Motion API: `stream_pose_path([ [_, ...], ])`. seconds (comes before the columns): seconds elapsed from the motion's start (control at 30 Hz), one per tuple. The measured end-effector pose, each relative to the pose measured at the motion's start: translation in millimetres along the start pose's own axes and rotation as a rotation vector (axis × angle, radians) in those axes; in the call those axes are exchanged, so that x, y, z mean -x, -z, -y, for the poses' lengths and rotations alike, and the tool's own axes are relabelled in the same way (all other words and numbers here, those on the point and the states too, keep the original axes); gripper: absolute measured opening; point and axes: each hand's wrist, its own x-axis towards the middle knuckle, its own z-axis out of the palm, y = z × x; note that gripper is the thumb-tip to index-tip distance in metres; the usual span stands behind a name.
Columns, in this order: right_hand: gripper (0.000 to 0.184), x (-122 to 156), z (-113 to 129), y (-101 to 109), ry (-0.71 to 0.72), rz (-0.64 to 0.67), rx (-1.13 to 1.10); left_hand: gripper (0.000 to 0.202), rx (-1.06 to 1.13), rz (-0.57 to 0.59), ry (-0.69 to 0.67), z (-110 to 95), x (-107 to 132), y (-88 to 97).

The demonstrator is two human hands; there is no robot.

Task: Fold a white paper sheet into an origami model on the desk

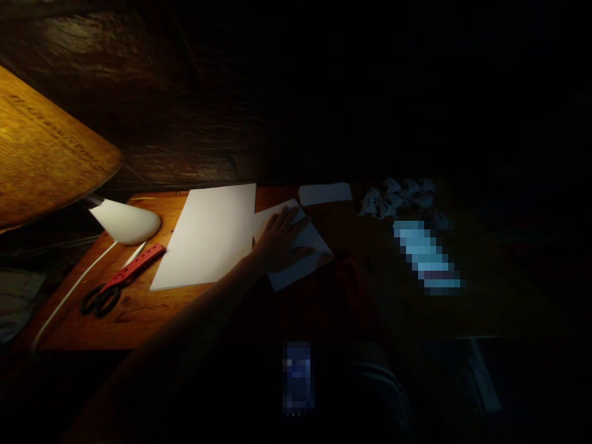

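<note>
One hand (276,237) (left) across paper (287,270) edge

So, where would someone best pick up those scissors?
Probably by the black loops, reaching in from the near left. They form the scissors' near-left end, and their rings give fingers something to hook. The red piece runs the other way, up and to the right; I can't make out bare blades.
</note>
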Motion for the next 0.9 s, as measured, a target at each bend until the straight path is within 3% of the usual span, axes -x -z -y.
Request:
stream_pose_path([
  [0.23,0.015,4.9,-13.5,-8.0,-0.017,-0.019,-0.037,0.086,-0.034,0.038,0.029,-3.8,-1.1,2.9],
  [0.4,0.014,11.3,-28.8,-2.9,-0.029,-0.025,-0.049,0.086,-0.002,-0.020,0.000,1.1,-0.7,-2.9],
  [0.57,0.016,15.1,-42.5,2.5,-0.050,-0.029,-0.070,0.088,-0.016,0.008,0.016,-0.7,-1.0,-1.1],
  [0.9,0.015,-22.5,-21.6,6.5,0.061,0.028,-0.007,0.088,0.027,-0.016,-0.011,2.6,-1.3,-4.1],
])
